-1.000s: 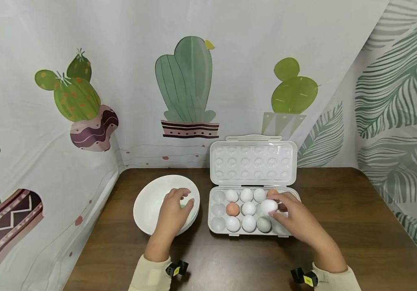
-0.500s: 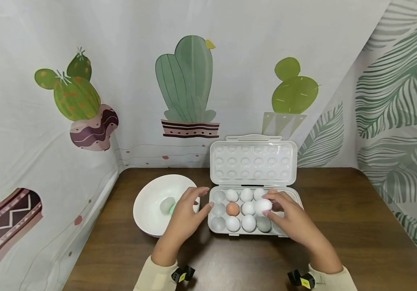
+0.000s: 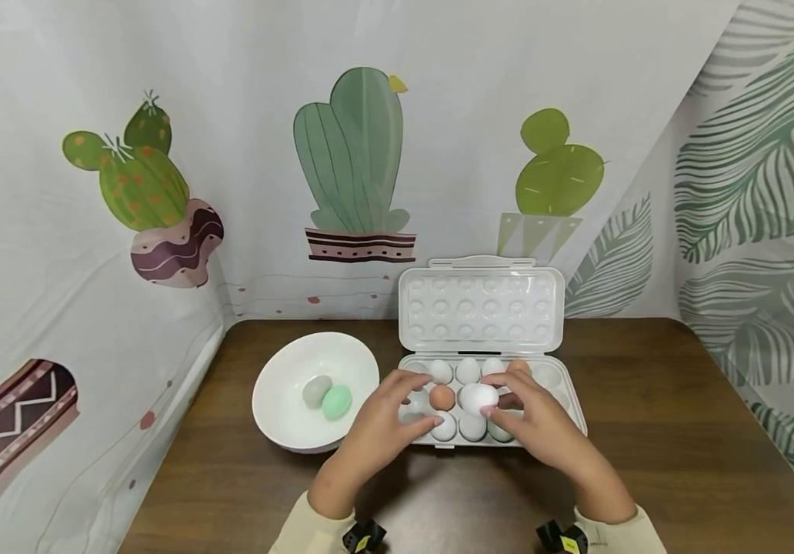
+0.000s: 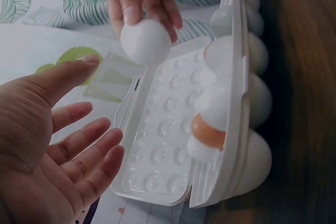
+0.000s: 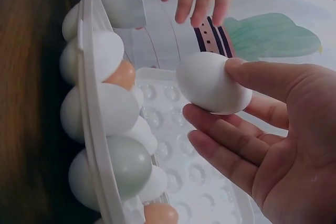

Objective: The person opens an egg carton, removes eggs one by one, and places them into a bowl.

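Note:
A white egg [image 3: 481, 400] is pinched between the thumb and fingers of my right hand [image 3: 545, 422], above the middle of the egg carton [image 3: 580, 419]. My left hand [image 3: 381, 419] hovers over the carton's left end with its fingers spread and nothing in them. In the left wrist view, a gap shows between that hand and the held white egg [image 4: 146, 42]. White eggs [image 3: 441, 372] sit in the carton's cups, along with an orange-brown egg [image 3: 442, 397], another at the back right and a grey-green egg [image 5: 128, 166]. My hands partly cover the cups.
Left of the carton stands a white bowl [image 3: 275, 396] with a grey-green egg [image 3: 317, 392] and a mint-green egg [image 3: 337, 402] inside. The carton's lid [image 3: 482, 309] is raised towards the cactus-print cloth [image 3: 466, 154]. Everything stands on a brown wooden table [image 3: 660, 431].
My left hand has left the bowl and moved right to the carton, uncovering the two green eggs. My right hand has carried the white egg a little to the left.

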{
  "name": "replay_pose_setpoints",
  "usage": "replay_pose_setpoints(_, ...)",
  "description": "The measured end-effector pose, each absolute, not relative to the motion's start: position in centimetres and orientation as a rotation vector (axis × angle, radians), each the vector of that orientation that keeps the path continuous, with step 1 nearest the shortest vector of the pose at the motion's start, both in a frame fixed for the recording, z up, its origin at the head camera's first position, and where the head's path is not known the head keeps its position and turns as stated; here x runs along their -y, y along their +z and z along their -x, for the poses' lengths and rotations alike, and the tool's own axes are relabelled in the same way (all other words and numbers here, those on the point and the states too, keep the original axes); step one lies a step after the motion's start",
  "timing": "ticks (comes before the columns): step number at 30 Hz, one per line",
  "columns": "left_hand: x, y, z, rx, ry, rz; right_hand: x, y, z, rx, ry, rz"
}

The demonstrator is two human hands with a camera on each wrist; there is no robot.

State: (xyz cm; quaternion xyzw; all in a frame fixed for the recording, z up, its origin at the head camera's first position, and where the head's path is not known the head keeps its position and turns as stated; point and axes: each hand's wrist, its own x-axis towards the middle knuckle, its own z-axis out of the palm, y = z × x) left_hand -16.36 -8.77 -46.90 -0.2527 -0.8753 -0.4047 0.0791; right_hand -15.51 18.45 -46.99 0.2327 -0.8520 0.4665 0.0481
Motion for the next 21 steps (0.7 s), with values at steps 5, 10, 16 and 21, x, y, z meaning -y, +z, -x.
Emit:
replay_pose_setpoints(5,8.2,-47.0,16.0,2.626,-1.207,0.798,-18.0,-46.9,15.3,2.645,1.406,-0.671)
replay_pose_setpoints(10,7.8,-47.1,15.8,2.613,-1.135,0.839,-17.6,-47.0,15.3,2.656,1.405,-0.675)
replay_pose_setpoints(16,7.3,-47.5,15.6,2.611,-1.168,0.884,-16.9,-47.4,15.1,2.613,1.456,-0.735)
replay_pose_setpoints(21,7.0,-47.8,15.5,2.589,-1.126,0.902,-16.2,-47.7,15.0,2.586,1.524,-0.775)
